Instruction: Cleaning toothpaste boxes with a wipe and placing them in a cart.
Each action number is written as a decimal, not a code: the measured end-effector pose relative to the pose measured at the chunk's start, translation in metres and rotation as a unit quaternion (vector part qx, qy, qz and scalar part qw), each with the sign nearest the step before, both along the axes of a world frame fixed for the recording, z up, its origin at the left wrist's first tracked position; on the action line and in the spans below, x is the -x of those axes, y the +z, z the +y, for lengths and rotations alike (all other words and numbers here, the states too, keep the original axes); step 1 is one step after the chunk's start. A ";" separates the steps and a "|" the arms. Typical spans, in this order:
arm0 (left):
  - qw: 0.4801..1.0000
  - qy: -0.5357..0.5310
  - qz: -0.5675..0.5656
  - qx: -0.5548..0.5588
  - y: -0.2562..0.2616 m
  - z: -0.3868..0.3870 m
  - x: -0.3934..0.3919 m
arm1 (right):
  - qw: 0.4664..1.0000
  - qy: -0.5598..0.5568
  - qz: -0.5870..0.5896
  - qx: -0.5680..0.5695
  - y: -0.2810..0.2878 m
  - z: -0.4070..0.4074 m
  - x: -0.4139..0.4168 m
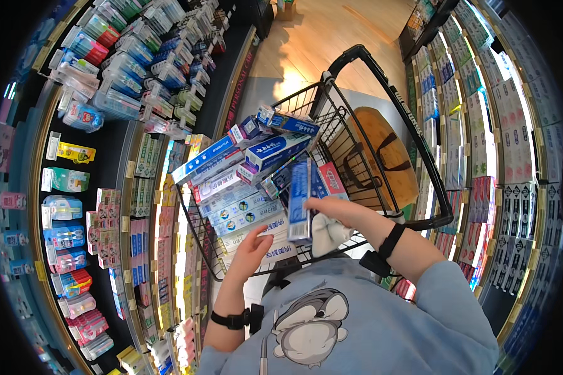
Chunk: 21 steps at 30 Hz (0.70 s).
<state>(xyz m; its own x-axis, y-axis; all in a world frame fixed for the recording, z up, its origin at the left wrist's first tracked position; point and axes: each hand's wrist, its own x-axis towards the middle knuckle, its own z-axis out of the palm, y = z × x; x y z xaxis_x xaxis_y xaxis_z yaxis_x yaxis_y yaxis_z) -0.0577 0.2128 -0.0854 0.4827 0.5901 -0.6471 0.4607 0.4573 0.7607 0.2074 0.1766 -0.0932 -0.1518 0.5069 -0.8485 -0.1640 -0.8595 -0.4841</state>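
Observation:
A black wire shopping cart [201, 253] stands before me, heaped with toothpaste boxes. My right hand [330, 209] is at a blue toothpaste box [299, 201] that stands out lengthwise near the cart's side; its fingers are partly hidden, and a white cloth-like item [327, 236] lies just under the hand. My left hand [255, 248] hovers over pale boxes at the near side, fingers apart, holding nothing. Blue-and-white boxes [277, 149] lie askew on top of the heap. White and light-blue boxes [244, 211] lie in rows below them. A red-and-white box [332, 178] is beyond my right hand.
Shelves of boxed goods [471, 154] line the right side. Hanging toothbrush packs [122, 75] and shelved boxes [143, 243] line the left. The cart's black handle [406, 117] arcs at the right, with a brown bag-like item [389, 159] near it. Wooden floor [328, 37] lies beyond.

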 end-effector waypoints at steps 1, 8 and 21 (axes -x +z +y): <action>1.000 -0.003 -0.001 0.003 0.002 0.003 -0.006 | 0.999 0.053 0.004 -0.010 0.012 -0.001 0.005; 0.994 -0.012 -0.057 0.097 -0.002 0.014 0.012 | 0.961 0.238 -0.083 -0.116 0.012 0.004 0.035; 0.985 0.165 0.005 0.055 0.001 0.020 0.114 | 0.764 0.412 -0.496 -0.010 -0.077 0.016 -0.044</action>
